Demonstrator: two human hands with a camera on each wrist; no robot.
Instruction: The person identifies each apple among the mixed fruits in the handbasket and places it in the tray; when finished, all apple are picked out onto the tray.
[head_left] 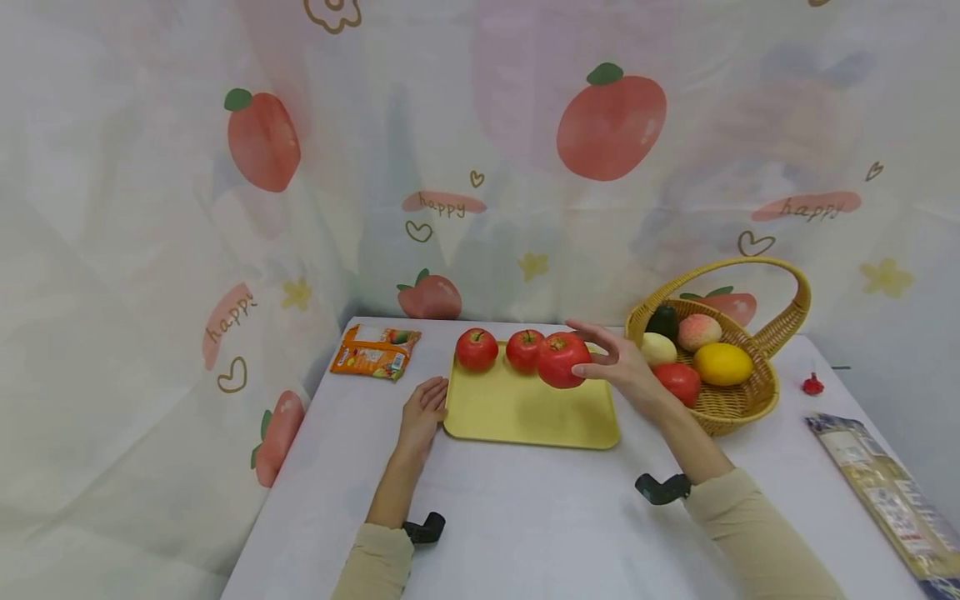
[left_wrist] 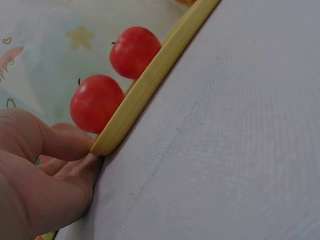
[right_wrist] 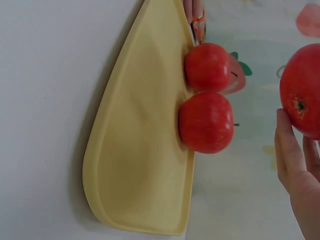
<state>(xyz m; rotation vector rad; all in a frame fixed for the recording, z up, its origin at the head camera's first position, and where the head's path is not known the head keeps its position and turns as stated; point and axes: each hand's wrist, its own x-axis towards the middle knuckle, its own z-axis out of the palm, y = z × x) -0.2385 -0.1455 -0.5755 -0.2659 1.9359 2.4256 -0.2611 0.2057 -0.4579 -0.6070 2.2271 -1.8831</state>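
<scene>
Holding a red apple (head_left: 561,361) between thumb and fingers, the right hand (head_left: 626,371) is hovering above a yellow tray (head_left: 525,417) at the centre of the head view. A second apple (head_left: 476,350) and a third apple (head_left: 522,350) are resting along the tray's upper side. The left hand (head_left: 422,412) is gripping the tray's left edge. At centre left, an orange packet (head_left: 373,352) is lying on the white desk (head_left: 517,517); at centre right, a wicker basket (head_left: 767,398) is carrying several fruits, including a yellow fruit (head_left: 722,364). A long flat package (head_left: 877,500) is lying at lower right.

In the left wrist view, the left hand is entering at lower left, its thumb and fingers pinching the tray's corner; the two resting apples are showing at upper left of centre.

In the right wrist view, the raised apple is sitting against the right hand's fingers at the right edge, partly cut off, while the tray is filling the left and centre, both other apples sitting upon it.
</scene>
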